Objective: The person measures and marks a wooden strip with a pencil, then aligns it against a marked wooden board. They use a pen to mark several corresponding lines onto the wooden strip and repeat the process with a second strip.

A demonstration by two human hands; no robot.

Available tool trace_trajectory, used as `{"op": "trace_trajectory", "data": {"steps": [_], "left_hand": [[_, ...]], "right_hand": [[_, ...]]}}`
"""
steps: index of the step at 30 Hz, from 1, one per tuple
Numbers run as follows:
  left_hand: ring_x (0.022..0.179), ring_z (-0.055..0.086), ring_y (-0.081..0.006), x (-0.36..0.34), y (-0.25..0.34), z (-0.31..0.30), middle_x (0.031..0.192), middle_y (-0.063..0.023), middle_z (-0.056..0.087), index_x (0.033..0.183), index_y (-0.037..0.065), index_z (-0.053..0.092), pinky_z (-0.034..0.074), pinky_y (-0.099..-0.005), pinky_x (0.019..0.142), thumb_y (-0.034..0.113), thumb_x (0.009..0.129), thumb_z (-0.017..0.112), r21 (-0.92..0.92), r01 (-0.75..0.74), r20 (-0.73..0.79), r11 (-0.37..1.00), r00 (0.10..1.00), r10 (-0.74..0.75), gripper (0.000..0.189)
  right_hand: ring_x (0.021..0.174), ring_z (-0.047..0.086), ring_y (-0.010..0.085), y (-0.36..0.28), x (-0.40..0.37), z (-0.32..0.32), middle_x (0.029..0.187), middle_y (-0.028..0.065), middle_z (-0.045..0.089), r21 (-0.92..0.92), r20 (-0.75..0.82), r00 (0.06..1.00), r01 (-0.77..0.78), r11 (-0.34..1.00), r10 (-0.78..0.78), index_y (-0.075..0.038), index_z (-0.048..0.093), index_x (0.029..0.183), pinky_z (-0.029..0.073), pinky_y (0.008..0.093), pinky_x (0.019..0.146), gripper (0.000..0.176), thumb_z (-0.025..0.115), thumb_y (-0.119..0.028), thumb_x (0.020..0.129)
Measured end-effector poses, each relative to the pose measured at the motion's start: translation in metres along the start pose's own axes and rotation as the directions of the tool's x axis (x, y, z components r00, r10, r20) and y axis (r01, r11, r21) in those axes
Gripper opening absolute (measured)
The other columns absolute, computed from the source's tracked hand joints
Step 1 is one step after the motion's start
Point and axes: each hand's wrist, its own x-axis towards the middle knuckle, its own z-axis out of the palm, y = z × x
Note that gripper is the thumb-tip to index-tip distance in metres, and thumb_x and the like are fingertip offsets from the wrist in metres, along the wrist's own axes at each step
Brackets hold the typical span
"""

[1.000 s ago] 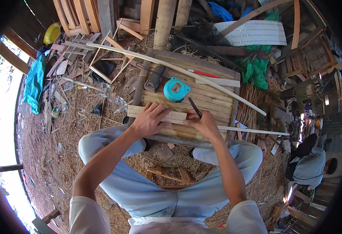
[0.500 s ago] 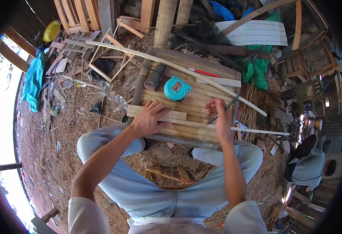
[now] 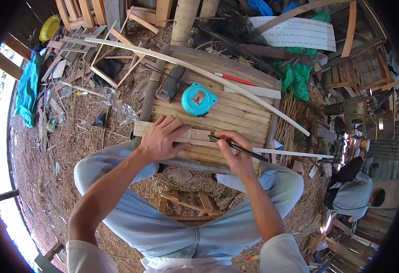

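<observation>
Some of the gridded wood [image 3: 197, 134] hides under the clasping left hand [image 3: 159, 140], while the right hand [image 3: 236, 158] grips a black pen [image 3: 252, 154].

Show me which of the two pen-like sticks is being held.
The black one, in the right hand, with one end by the edge of the gridded wood piece. The red one lies untouched on the slatted board.

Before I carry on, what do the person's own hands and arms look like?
The left hand and right hand are bare, with no gloves or wristwatch showing. The forearms are uncovered; short, pale sleeves end near the elbows.
</observation>
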Motion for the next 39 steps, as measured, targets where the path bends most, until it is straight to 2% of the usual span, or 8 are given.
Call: {"op": "trace_trajectory", "data": {"steps": [2, 3, 5, 9, 15, 34, 36, 39], "left_hand": [[0.099, 0.055, -0.0269, 0.000, 0.000, 0.000, 0.107, -0.0061, 0.059, 0.120, 0.005, 0.066, 0.046, -0.0402, 0.091, 0.035, 0.077, 0.079, 0.000, 0.005, -0.002, 1.000, 1.000, -0.005, 0.054], [0.099, 0.056, -0.0269, -0.001, 0.000, 0.001, 0.107, -0.0059, 0.059, 0.120, 0.005, 0.066, 0.046, -0.0403, 0.091, 0.036, 0.077, 0.079, 0.008, 0.001, -0.003, 1.000, 1.000, -0.001, 0.054], [0.098, 0.056, -0.0270, -0.001, 0.000, 0.001, 0.106, -0.0057, 0.059, 0.120, 0.005, 0.066, 0.047, -0.0403, 0.090, 0.036, 0.077, 0.079, 0.013, -0.002, -0.005, 1.000, 1.000, 0.002, 0.054], [0.097, 0.056, -0.0272, 0.000, 0.002, -0.001, 0.106, -0.0059, 0.059, 0.119, 0.005, 0.066, 0.047, -0.0403, 0.090, 0.035, 0.078, 0.079, 0.009, 0.002, -0.011, 1.000, 1.000, -0.002, 0.053], [0.096, 0.056, -0.0277, 0.001, 0.003, -0.002, 0.104, -0.0064, 0.059, 0.119, 0.005, 0.066, 0.047, -0.0407, 0.089, 0.034, 0.079, 0.079, -0.002, 0.013, 0.000, 1.000, 1.000, -0.013, 0.051], [0.095, 0.056, -0.0280, 0.001, 0.002, -0.001, 0.102, -0.0068, 0.058, 0.119, 0.005, 0.066, 0.047, -0.0414, 0.088, 0.033, 0.077, 0.080, -0.008, 0.012, -0.006, 1.000, 1.000, -0.012, 0.052], [0.096, 0.056, -0.0280, 0.000, 0.002, -0.001, 0.102, -0.0067, 0.058, 0.119, 0.005, 0.066, 0.047, -0.0415, 0.088, 0.032, 0.077, 0.080, -0.009, 0.014, -0.004, 1.000, 1.000, -0.014, 0.052], [0.095, 0.056, -0.0287, 0.001, 0.003, -0.001, 0.104, -0.0067, 0.059, 0.119, 0.005, 0.067, 0.048, -0.0417, 0.087, 0.031, 0.075, 0.082, -0.010, 0.018, -0.001, 1.000, 1.000, -0.018, 0.053]], "right_hand": [[0.074, 0.062, 0.0095, -0.002, -0.003, -0.005, 0.084, 0.0060, 0.069, -0.163, 0.076, 0.996, 0.057, 0.985, -0.045, 0.001, 0.069, 0.099, 0.048, 0.0237, 0.068, 0.011, 0.071, -0.005, 0.090], [0.074, 0.062, 0.0095, 0.001, -0.004, -0.006, 0.084, 0.0060, 0.069, -0.168, 0.078, 0.996, 0.052, 0.984, -0.040, 0.001, 0.069, 0.099, 0.048, 0.0237, 0.068, 0.011, 0.071, -0.005, 0.090], [0.062, 0.059, 0.0100, 0.011, -0.006, -0.006, 0.072, 0.0057, 0.066, -0.166, 0.060, 0.994, 0.096, 0.981, -0.087, -0.002, 0.066, 0.087, 0.047, 0.0273, 0.059, 0.011, 0.076, -0.007, 0.083], [0.060, 0.059, 0.0118, 0.017, -0.003, -0.004, 0.070, 0.0079, 0.064, -0.202, 0.030, 0.988, 0.154, 0.967, -0.151, -0.002, 0.057, 0.078, 0.047, 0.0281, 0.056, 0.017, 0.074, -0.004, 0.081], [0.061, 0.058, 0.0139, 0.017, -0.002, -0.001, 0.071, 0.0098, 0.062, -0.207, 0.052, 0.982, 0.189, 0.960, -0.182, 0.000, 0.054, 0.077, 0.046, 0.0286, 0.056, 0.017, 0.071, 0.003, 0.078], [0.062, 0.064, 0.0206, 0.018, 0.000, -0.003, 0.069, 0.0114, 0.063, -0.299, 0.130, 0.974, 0.217, 0.929, -0.186, 0.000, 0.051, 0.076, 0.050, 0.0318, 0.059, 0.021, 0.072, 0.002, 0.076], [0.056, 0.054, 0.0254, 0.019, 0.000, -0.001, 0.064, 0.0118, 0.055, -0.251, 0.085, 0.972, 0.235, 0.939, -0.221, 0.000, 0.049, 0.073, 0.043, 0.0364, 0.052, 0.024, 0.073, 0.000, 0.075], [0.058, 0.058, 0.0260, 0.017, 0.000, -0.001, 0.066, 0.0125, 0.058, -0.270, 0.096, 0.969, 0.245, 0.931, -0.228, -0.001, 0.051, 0.073, 0.045, 0.0362, 0.054, 0.022, 0.072, -0.001, 0.074]]}}
